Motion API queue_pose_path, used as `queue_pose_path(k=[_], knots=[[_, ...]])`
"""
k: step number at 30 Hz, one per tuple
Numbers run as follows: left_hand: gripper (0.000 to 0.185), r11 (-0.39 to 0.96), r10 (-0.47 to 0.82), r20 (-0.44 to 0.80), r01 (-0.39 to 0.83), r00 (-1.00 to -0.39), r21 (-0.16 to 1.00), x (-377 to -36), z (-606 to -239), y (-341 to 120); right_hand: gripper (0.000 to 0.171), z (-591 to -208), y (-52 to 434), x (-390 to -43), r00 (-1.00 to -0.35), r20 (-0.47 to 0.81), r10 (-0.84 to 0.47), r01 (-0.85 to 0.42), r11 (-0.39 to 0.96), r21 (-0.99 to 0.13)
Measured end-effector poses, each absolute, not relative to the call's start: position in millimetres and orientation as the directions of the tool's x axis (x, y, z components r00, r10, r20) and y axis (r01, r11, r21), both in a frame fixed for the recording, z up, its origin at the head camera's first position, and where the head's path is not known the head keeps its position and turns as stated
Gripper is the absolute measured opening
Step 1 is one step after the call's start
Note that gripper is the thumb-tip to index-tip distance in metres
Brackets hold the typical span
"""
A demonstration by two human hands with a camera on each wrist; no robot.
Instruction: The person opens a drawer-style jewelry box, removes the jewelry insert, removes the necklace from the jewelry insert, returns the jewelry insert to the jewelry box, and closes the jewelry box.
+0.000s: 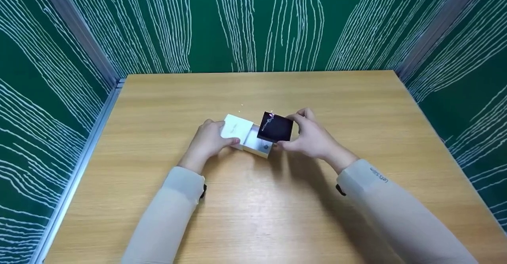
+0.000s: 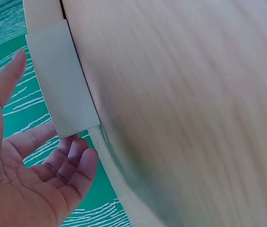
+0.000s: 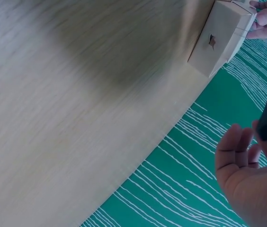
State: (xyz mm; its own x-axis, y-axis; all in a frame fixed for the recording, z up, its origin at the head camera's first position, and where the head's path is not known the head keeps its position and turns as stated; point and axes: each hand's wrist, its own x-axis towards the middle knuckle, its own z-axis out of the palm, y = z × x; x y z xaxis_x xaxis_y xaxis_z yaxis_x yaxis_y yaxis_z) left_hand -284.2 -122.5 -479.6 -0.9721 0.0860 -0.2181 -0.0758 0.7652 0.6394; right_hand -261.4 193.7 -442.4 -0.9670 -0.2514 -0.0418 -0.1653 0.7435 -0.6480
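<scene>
A white slide-out box lies on the table, its printed sleeve [image 1: 234, 127] covering the left part and its drawer [image 1: 257, 150] pulled out to the right. My left hand [image 1: 209, 139] grips the sleeve, thumb on the near side and fingers on the far side. My right hand [image 1: 313, 138] pinches a black square pad [image 1: 280, 130] by its right side, above the open drawer. A thin silver chain with a pink piece [image 1: 268, 121] lies across the pad. Inside the drawer is a small greyish item [image 1: 265, 146]. The right wrist view shows a torn hole [image 3: 212, 41] in the drawer's end.
The wooden table [image 1: 245, 216] spreads around both hands. A few tiny light bits [image 1: 239, 111] lie just beyond the box. Green panels with white lines [image 1: 261, 26] stand behind and on both sides, with grey posts at the back corners.
</scene>
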Motion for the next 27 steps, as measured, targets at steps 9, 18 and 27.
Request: queue_pose_path(k=[9,18,27], knots=[[0.088,0.791,0.094,-0.164,-0.026,-0.982,0.611,-282.9,-481.2,-122.6,0.089,-443.6,191.0,-257.9,-0.964,-0.009,-0.265,-0.200,0.747,-0.634],[0.077,0.776,0.090,-0.103,0.005,-0.991,0.630,-278.3,-470.6,-118.2,0.089,-443.4,190.0,-258.0,-0.959,0.004,-0.282,-0.223,0.748,-0.625],[0.061,0.656,0.163,0.032,0.133,-0.986,0.743,-274.9,-462.4,-112.7,0.092,-444.7,185.3,-256.7,-0.955,-0.013,-0.297,-0.224,0.745,-0.629]])
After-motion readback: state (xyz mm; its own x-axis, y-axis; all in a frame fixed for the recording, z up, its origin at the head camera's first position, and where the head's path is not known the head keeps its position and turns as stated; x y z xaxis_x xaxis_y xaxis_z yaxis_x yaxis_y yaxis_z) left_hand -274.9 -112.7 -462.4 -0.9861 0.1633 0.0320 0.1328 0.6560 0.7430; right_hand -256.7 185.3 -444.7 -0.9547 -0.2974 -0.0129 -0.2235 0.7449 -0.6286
